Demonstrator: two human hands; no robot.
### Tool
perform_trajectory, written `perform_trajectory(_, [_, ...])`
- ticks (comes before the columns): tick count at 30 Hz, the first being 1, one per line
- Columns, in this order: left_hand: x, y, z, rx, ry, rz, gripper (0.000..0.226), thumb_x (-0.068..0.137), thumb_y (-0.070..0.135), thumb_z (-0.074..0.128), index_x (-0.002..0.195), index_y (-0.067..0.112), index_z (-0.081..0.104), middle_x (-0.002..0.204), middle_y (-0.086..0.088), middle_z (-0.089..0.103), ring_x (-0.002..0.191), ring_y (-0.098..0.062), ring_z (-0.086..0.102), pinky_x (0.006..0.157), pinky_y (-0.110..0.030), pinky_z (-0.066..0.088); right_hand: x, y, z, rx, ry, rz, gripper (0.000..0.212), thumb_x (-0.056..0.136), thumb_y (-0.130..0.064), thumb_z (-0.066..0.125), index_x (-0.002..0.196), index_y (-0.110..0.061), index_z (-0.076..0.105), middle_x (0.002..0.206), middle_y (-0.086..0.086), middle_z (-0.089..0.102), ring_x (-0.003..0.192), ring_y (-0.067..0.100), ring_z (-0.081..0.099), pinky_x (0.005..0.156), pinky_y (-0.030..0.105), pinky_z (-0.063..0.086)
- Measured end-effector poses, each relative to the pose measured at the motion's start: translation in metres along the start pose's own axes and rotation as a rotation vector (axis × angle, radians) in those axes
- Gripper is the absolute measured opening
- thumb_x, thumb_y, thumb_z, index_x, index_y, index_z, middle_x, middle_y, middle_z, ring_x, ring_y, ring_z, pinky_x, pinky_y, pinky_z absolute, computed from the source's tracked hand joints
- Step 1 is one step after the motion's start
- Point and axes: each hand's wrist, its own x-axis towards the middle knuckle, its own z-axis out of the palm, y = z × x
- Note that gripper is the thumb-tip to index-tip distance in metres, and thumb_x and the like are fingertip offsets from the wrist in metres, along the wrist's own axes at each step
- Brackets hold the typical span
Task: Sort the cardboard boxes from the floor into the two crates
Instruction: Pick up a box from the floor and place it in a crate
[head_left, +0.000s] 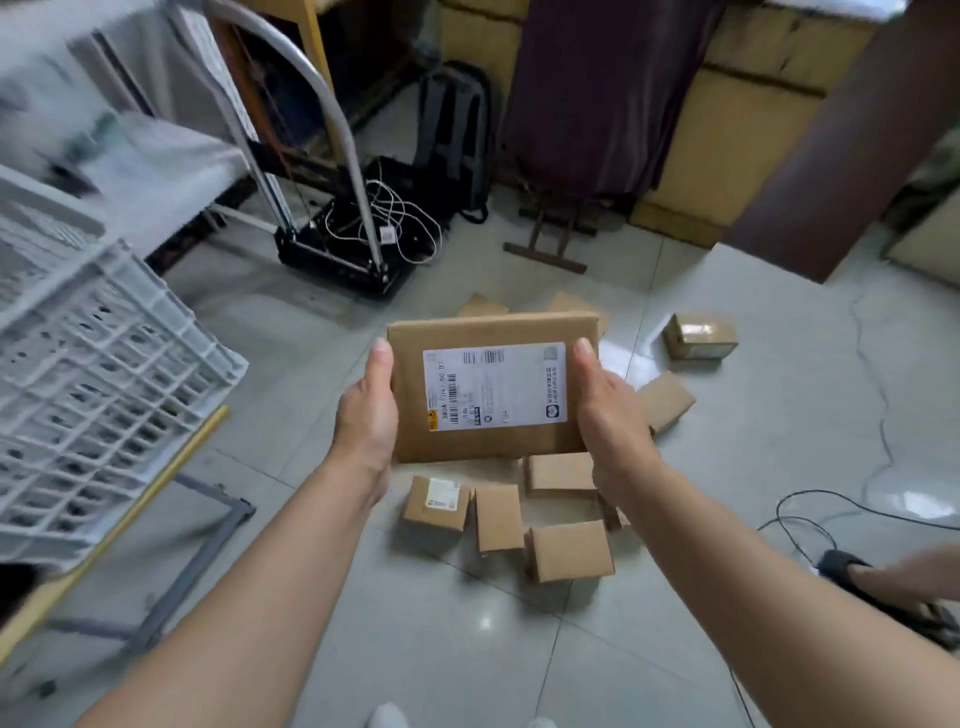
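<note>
The left hand (363, 421) and right hand (610, 415) grip a flat labelled box (493, 389) by its side edges, thumbs on top; smaller boxes (498, 517) lie on the floor below. A white crate (104, 374) sits at left.

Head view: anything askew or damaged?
Small boxes lie jumbled at odd angles on the floor, one box apart to the right. The labelled box between the left hand and right hand looks undamaged.

Left hand (366, 415) and right hand (605, 415) gripping labelled cardboard box (491, 389) by its sides above small boxes (519, 512) lying on floor (467, 649); white crate (104, 374) sitting at left.
</note>
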Motion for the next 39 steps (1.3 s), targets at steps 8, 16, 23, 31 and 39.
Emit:
perform_trajectory(8, [-0.085, 0.160, -0.057, -0.094, -0.028, 0.241, 0.048, 0.095, 0.057, 0.036, 0.088, 0.022, 0.068, 0.068, 0.013, 0.072, 0.057, 0.003, 0.065, 0.042, -0.012, 0.045, -0.096, -0.155, 0.012, 0.161, 0.012, -0.176, 0.047, 0.089, -0.064, 0.042, 0.090, -0.021, 0.064, 0.087, 0.002, 0.073, 0.085, 0.022, 0.070, 0.074, 0.040, 0.057])
perform_trajectory(16, [-0.148, 0.232, -0.113, -0.210, 0.033, 0.341, 0.054, 0.089, 0.067, 0.036, 0.094, 0.026, 0.070, 0.086, 0.006, 0.075, 0.082, -0.011, 0.069, 0.067, -0.031, 0.054, -0.167, -0.235, 0.028, 0.283, 0.089, -0.324, 0.057, 0.088, -0.067, 0.040, 0.098, -0.018, 0.067, 0.089, -0.001, 0.075, 0.081, 0.014, 0.071, 0.068, 0.029, 0.053])
perform_trajectory(23, [-0.178, 0.252, -0.162, -0.212, -0.044, 0.474, 0.049, 0.093, 0.056, 0.036, 0.066, 0.036, 0.071, 0.063, 0.013, 0.069, 0.064, -0.002, 0.067, 0.066, -0.033, 0.047, -0.200, -0.254, 0.051, 0.336, 0.019, -0.316, 0.057, 0.085, -0.071, 0.038, 0.071, -0.023, 0.067, 0.069, -0.004, 0.071, 0.074, 0.022, 0.071, 0.078, 0.051, 0.058])
perform_trajectory(31, [-0.179, 0.242, -0.208, -0.277, -0.075, 0.496, 0.019, 0.085, 0.018, 0.042, 0.068, 0.021, 0.048, 0.056, 0.008, 0.046, 0.057, -0.009, 0.042, 0.057, -0.027, 0.035, -0.216, -0.263, 0.076, 0.330, -0.144, -0.216, 0.064, 0.079, -0.077, 0.045, 0.103, -0.024, 0.071, 0.095, 0.000, 0.074, 0.090, 0.024, 0.070, 0.087, 0.048, 0.055])
perform_trajectory(39, [-0.182, 0.223, -0.219, -0.267, 0.010, 0.483, 0.048, 0.069, -0.007, 0.032, 0.095, 0.008, 0.070, 0.066, 0.005, 0.066, 0.053, -0.004, 0.055, 0.045, -0.014, 0.042, -0.208, -0.259, 0.084, 0.217, -0.192, -0.157, 0.071, 0.074, -0.081, 0.043, 0.108, -0.021, 0.057, 0.104, 0.004, 0.064, 0.094, 0.023, 0.063, 0.089, 0.047, 0.053])
